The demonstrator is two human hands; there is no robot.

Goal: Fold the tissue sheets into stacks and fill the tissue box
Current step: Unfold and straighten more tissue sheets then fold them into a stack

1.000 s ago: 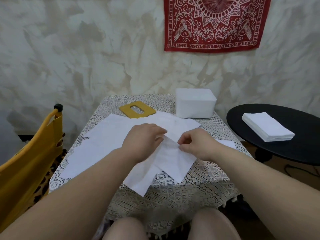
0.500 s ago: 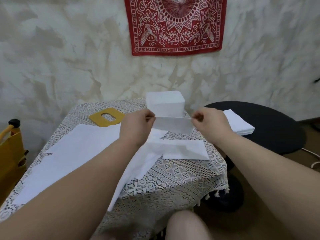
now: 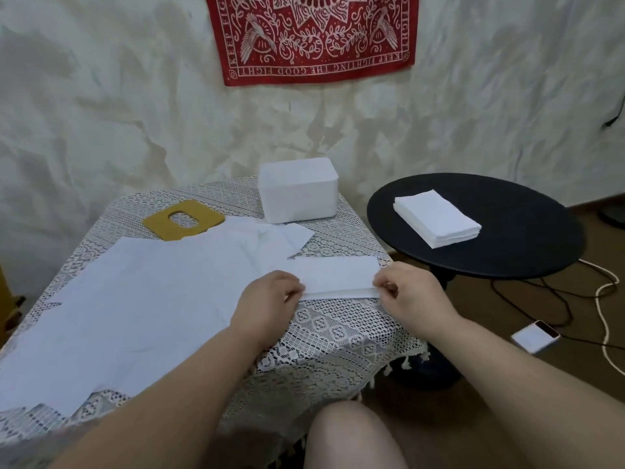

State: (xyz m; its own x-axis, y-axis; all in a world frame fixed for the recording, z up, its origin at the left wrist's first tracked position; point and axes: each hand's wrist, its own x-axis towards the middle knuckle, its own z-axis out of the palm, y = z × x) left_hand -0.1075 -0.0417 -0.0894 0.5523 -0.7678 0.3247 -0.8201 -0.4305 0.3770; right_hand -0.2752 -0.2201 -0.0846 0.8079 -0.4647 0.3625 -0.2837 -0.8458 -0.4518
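From the head view there are two tables: a lace-covered table (image 3: pixel 338 336) in front and a round black side table (image 3: pixel 527 238) to its right. One white tissue box (image 3: pixel 298 194) stands at the far edge of the lace cloth; what it holds cannot be told from here. One yellow lid with an oval slot (image 3: pixel 184 219) lies flat to the box's left, apart from it. One neat stack of folded tissues (image 3: pixel 437 218) sits on the black table. Loose unfolded tissue sheets (image 3: pixel 142 299) overlap across the left of the cloth, too many to count. One folded tissue strip (image 3: pixel 338 277) lies flat near the table's right edge. The left hand (image 3: pixel 267 302) pinches the strip's left end, fingers curled; the right hand (image 3: pixel 407 294) pinches its right end, thumb against fingertips. Both forearms reach in from below. One small white device (image 3: pixel 535 340) lies on the floor beside cables (image 3: pixel 605 299).
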